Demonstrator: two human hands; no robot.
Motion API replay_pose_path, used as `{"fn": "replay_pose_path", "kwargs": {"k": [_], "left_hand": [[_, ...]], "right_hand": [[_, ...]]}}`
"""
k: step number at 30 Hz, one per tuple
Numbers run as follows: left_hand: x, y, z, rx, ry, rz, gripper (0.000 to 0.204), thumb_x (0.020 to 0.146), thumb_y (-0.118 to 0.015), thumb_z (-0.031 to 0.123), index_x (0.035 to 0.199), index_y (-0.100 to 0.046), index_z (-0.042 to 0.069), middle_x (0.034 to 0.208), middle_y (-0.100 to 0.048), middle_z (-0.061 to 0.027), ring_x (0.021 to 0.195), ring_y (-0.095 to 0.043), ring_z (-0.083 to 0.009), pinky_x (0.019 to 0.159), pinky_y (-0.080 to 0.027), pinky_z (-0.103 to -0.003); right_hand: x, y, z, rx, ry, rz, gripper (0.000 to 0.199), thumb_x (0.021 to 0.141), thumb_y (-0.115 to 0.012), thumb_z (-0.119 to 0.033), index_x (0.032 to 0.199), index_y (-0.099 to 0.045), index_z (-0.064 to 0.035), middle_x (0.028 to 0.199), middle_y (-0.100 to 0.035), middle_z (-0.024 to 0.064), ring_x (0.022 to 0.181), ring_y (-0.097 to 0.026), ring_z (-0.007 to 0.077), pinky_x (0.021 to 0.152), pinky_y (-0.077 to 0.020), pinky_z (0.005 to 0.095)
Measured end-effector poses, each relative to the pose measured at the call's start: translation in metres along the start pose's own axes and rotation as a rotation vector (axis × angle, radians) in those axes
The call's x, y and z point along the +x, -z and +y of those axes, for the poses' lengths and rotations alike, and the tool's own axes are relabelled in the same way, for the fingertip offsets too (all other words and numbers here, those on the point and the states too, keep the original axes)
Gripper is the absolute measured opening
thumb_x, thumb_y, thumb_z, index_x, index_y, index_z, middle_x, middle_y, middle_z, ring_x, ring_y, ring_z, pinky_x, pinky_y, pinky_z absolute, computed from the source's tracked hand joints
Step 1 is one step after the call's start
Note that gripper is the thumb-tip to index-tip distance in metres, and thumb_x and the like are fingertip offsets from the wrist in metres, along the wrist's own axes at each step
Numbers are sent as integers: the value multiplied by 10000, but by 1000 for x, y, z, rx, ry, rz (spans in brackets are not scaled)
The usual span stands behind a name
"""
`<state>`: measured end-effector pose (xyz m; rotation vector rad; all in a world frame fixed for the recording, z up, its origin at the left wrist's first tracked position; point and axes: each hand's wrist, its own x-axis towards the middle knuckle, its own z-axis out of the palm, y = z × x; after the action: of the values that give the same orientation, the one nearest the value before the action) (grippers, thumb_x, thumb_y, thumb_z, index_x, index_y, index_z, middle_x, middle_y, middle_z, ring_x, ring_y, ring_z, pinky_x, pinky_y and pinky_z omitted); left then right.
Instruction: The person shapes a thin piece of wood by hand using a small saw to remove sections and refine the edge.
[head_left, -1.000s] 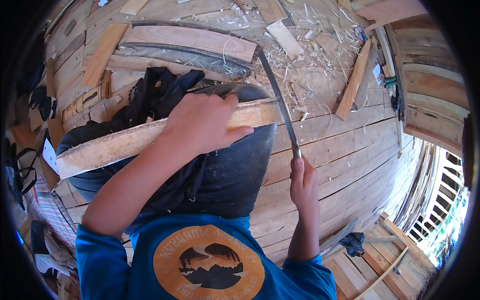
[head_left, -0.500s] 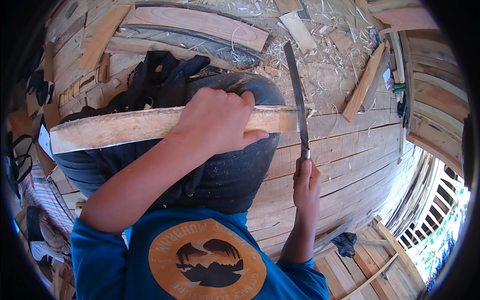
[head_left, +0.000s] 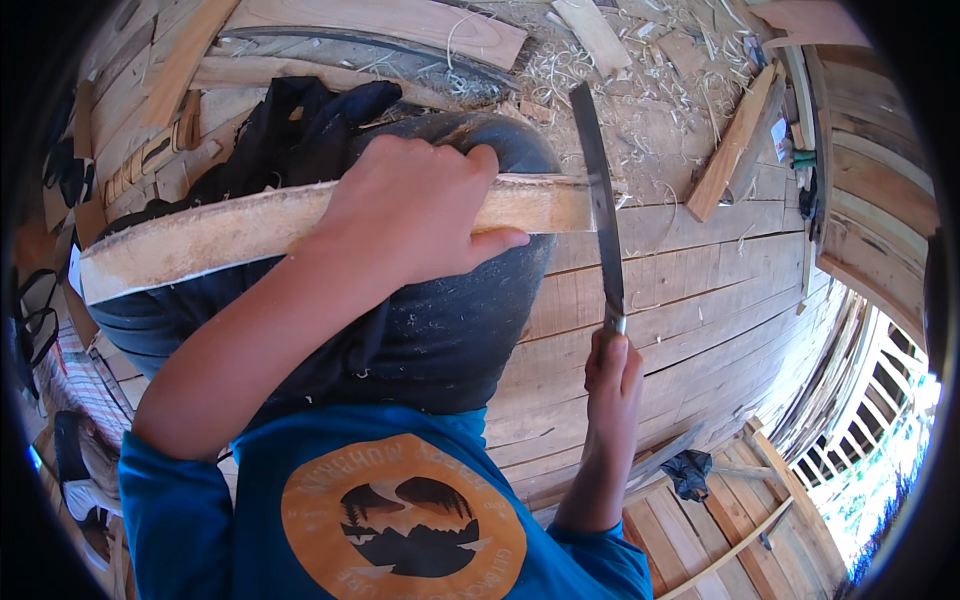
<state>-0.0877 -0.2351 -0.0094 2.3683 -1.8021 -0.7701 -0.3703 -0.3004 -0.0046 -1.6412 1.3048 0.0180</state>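
A long, slightly curved wooden board [head_left: 215,232] lies across my dark-trousered thigh, its right end sticking out past the knee. My left hand [head_left: 415,205] is clamped over it, fingers wrapped over the far edge and thumb along the near side. In my right hand [head_left: 613,370] is the handle of a handsaw [head_left: 603,190], its narrow dark blade pointing away from me. The blade crosses the board's right end and touches it. A small bit of wood shows just beyond the blade.
Curly shavings [head_left: 560,85] litter the plank floor [head_left: 680,270] ahead. A curved plank [head_left: 390,25] lies at the far left, and another leaning plank [head_left: 735,150] at right. A black plastic bag [head_left: 688,474] sits at lower right, near a slatted opening [head_left: 865,400].
The view has shifted, so the board, my left hand and my knee appear higher and further left. The saw blade stays at the board's right end, its handle slightly nearer me.
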Motion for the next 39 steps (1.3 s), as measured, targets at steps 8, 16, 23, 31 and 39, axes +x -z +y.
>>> {"fn": "replay_pose_path", "kwargs": {"k": [8,16,23,31,39], "left_hand": [[3,1,-2,52,31,37,584,840,-609,610,900,-614,29,640,-651,-128,630,-682,-296,574,-527,-383],[2,-3,-2,28,2,31,582,849,-606,597,925,-631,21,680,-662,-145,693,-687,-308,629,-535,-399],[9,3,-2,28,-1,18,588,851,-610,579,968,-640,4,683,-657,-158,698,-680,-318,632,-533,-402],[4,-4,-4,63,3,101,576,841,-614,591,942,-639,25,691,-660,-153,714,-681,-318,628,-533,-403],[2,-7,-3,38,-10,79,569,846,-610,590,938,-637,29,718,-666,-156,720,-680,-323,645,-535,-416]], "right_hand": [[47,-18,-18,5,81,11,473,1050,-345,-391,797,-501,-24,584,-370,-2,533,-353,94,491,-286,306],[-24,9,26,9,-60,5,583,1022,-315,-525,771,-498,-31,600,-382,-22,537,-348,73,487,-265,276],[3,15,35,100,-18,-33,519,1048,-317,-432,746,-480,-43,575,-370,-27,532,-352,78,486,-273,283],[63,-12,-9,2,184,-29,504,1048,-344,-407,771,-495,-14,585,-349,-12,553,-334,84,494,-278,305],[-20,23,42,-36,34,-40,489,1048,-328,-392,809,-530,-16,601,-386,-1,552,-348,94,497,-283,295]]}}
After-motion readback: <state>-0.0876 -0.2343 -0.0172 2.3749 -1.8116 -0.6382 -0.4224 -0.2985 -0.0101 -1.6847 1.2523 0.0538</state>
